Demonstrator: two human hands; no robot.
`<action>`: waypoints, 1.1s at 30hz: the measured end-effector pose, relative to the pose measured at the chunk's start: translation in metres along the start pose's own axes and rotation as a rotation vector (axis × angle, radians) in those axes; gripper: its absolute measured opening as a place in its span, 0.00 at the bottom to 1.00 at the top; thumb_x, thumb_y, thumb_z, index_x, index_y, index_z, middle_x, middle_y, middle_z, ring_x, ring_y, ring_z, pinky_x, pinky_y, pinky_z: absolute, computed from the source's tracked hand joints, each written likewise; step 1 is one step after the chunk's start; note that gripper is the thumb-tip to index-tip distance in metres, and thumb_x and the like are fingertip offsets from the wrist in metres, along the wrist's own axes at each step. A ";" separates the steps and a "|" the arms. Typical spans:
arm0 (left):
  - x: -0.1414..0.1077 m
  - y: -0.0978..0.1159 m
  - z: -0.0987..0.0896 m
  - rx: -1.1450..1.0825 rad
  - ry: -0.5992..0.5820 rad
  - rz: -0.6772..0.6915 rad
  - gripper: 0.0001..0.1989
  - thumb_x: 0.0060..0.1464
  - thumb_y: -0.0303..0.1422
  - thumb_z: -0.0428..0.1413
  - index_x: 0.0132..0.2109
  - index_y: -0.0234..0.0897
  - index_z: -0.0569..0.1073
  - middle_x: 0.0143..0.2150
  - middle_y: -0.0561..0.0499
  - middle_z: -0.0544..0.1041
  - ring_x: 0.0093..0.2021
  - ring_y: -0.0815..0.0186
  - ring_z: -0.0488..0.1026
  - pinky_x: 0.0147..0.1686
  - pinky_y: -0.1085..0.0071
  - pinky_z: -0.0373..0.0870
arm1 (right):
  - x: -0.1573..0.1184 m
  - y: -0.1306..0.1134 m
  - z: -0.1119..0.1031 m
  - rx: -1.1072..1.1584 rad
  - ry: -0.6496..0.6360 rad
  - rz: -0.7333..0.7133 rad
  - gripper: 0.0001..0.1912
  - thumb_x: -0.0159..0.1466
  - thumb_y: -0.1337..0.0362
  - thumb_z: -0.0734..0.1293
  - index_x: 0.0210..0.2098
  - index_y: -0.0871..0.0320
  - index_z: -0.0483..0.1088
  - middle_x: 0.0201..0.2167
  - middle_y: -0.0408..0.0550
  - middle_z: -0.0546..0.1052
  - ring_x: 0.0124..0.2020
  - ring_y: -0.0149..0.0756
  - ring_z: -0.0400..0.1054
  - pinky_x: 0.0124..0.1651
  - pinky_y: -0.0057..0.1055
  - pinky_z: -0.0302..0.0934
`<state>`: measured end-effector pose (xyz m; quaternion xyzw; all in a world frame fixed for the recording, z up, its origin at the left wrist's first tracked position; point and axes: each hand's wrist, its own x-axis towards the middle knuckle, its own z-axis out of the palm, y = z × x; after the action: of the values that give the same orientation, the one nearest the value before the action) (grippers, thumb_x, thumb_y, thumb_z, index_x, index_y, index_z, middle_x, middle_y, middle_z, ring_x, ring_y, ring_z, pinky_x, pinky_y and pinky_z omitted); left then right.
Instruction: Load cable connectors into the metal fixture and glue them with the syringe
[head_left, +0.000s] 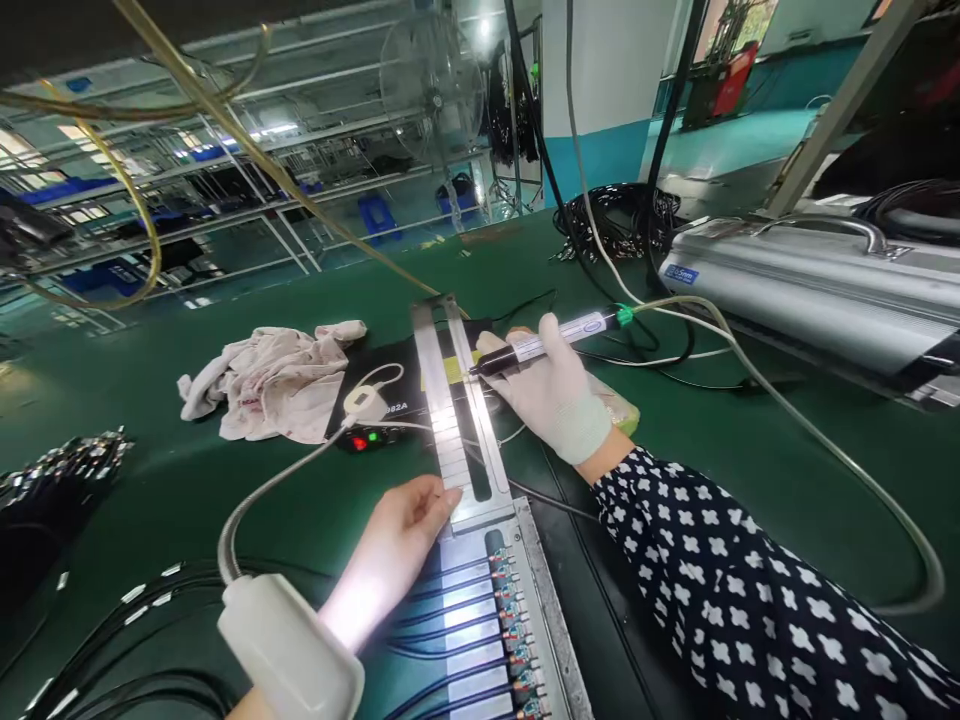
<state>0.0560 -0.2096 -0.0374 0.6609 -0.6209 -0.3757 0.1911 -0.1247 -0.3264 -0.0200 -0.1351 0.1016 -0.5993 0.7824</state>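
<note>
My right hand [566, 395], in a white glove, is closed around a black dispensing syringe [536, 346] with a white label. Its tip points left over the long metal plate [487, 440] of a jig. A green fitting [625, 315] joins the syringe to a clear hose. My bare left hand [409, 525] pinches the left edge of this slotted plate near its lower end. Just below, the jig's metal base [555, 610] carries a row of several black cables [465, 640] with small connectors [514, 625] at their right ends.
A white lamp head [292, 650] hangs over my left forearm. Crumpled cloth [281, 380] and a black control box [367, 438] lie left of the plate. Cable bundles [60, 470] rest at far left. A silver case-like machine [810, 295] stands at right.
</note>
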 end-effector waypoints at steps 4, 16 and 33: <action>0.001 0.007 0.011 -0.106 -0.023 -0.029 0.23 0.54 0.52 0.49 0.28 0.34 0.59 0.21 0.57 0.53 0.21 0.75 0.49 0.21 0.77 0.45 | -0.008 -0.011 0.005 0.018 -0.017 0.021 0.21 0.65 0.46 0.61 0.34 0.60 0.62 0.50 0.57 0.70 0.55 0.46 0.64 0.52 0.44 0.65; 0.007 0.035 0.050 -0.239 -0.106 -0.076 0.13 0.58 0.37 0.51 0.29 0.33 0.62 0.16 0.58 0.60 0.13 0.74 0.59 0.13 0.81 0.52 | -0.051 -0.045 0.008 -0.191 0.088 -0.058 0.27 0.61 0.37 0.59 0.35 0.55 0.65 0.31 0.46 0.69 0.33 0.33 0.67 0.29 0.27 0.66; 0.034 0.002 -0.007 -1.023 -0.071 -0.237 0.16 0.65 0.40 0.45 0.46 0.28 0.65 0.21 0.54 0.64 0.18 0.73 0.63 0.16 0.77 0.63 | -0.048 -0.038 0.010 -0.276 0.084 -0.118 0.25 0.62 0.40 0.60 0.40 0.54 0.69 0.34 0.44 0.70 0.34 0.29 0.69 0.38 0.29 0.70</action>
<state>0.0579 -0.2443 -0.0404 0.5357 -0.2851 -0.6720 0.4245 -0.1689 -0.2881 0.0023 -0.2220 0.2075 -0.6298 0.7148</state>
